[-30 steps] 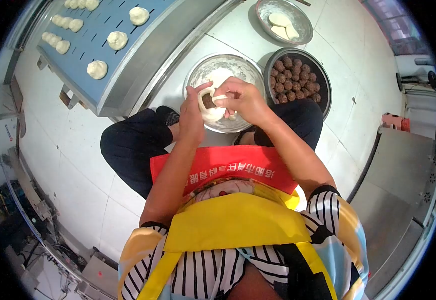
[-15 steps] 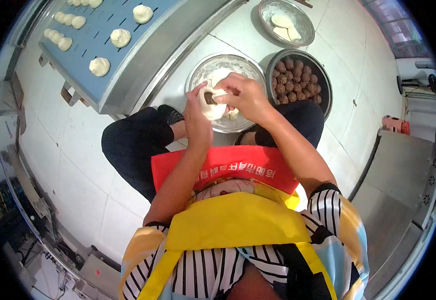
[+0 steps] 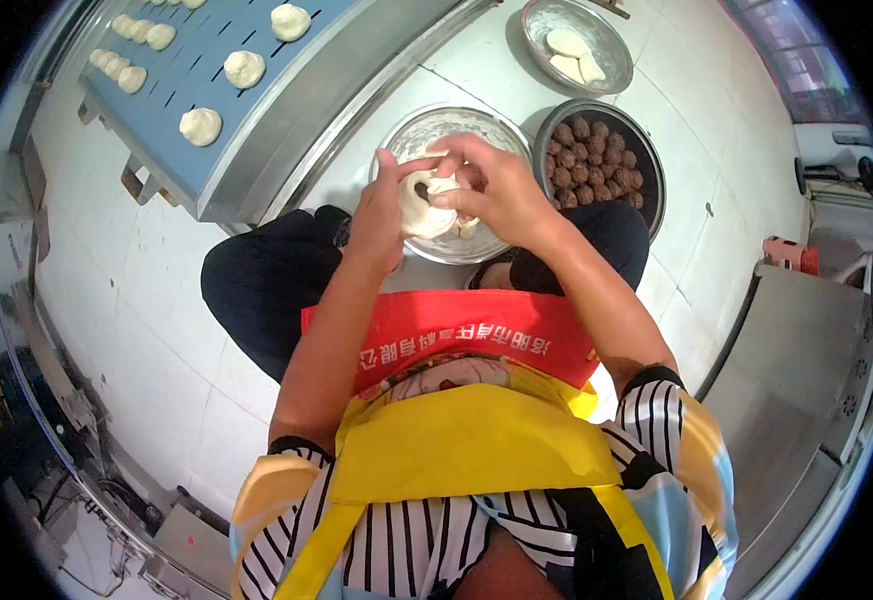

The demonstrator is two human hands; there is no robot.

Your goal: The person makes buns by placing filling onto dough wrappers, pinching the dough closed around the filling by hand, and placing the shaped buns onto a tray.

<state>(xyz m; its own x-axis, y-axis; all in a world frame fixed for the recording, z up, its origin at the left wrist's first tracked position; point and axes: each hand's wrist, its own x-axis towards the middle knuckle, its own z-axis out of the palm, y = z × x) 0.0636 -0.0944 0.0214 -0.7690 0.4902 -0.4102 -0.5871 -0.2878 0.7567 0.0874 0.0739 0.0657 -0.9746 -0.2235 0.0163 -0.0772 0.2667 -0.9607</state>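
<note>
Since one second ago, the opening of the dough wrapper [image 3: 426, 216] is becoming narrower, and less of the brown filling [image 3: 421, 190] is showing. Largest of all, the white tiled floor [image 3: 171, 370] is spreading under everything. At the upper left, a blue slotted surface [image 3: 151, 120] is carrying pale dough buns [image 3: 200, 127], which are sitting apart on the near side and closer together on the far side. Between the person's knees and this surface, a metal bowl [image 3: 426, 122] is standing on the floor, with flour marks inside. Just beside it, a dark basin [image 3: 654, 170] is holding many brown balls [image 3: 596, 160], and farther away a smaller bowl [image 3: 611, 62] is containing flat dough pieces [image 3: 568, 42]. Over the metal bowl, the left hand [image 3: 381, 208] is curving around the side of the wrapper; its lower fingers are hiding behind the dough. The right hand [image 3: 494, 188] is pinching the wrapper's edge, with thumb and fingers clamped on it. Smallest, the filling is appearing as a dark spot inside the opening.
</note>
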